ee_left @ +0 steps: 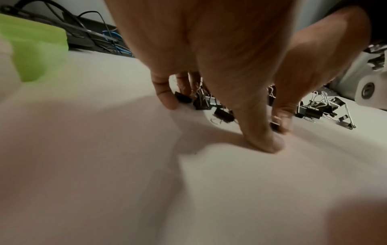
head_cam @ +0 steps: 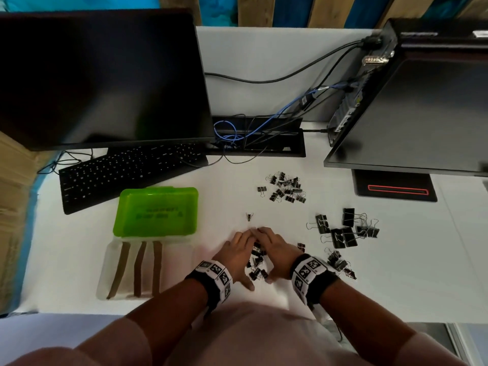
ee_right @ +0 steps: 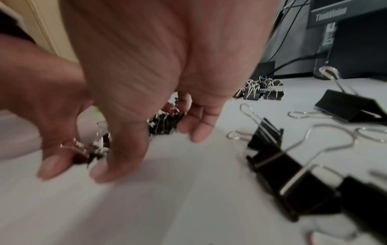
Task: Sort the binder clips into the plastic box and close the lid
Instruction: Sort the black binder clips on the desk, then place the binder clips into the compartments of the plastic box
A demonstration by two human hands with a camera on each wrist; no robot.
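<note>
My left hand (head_cam: 235,253) and right hand (head_cam: 274,249) stand side by side on the white table, fingertips together, cupped around a small heap of tiny black binder clips (head_cam: 256,262). In the left wrist view my left hand (ee_left: 209,58) has its thumb tip and fingers on the table, with the clips (ee_left: 207,102) between the two hands. The right hand (ee_right: 167,58) stands likewise beside the clips (ee_right: 163,122). The clear plastic box (head_cam: 105,270) with brown dividers lies to the left, its green lid (head_cam: 158,211) swung back.
Other clip heaps lie on the table: small ones (head_cam: 286,187) farther back, large ones (head_cam: 343,228) to the right, medium ones (head_cam: 340,264) by my right wrist. One stray clip (head_cam: 249,216) sits beyond my fingers. A keyboard (head_cam: 126,175), two monitors and a cable tray (head_cam: 264,138) line the back.
</note>
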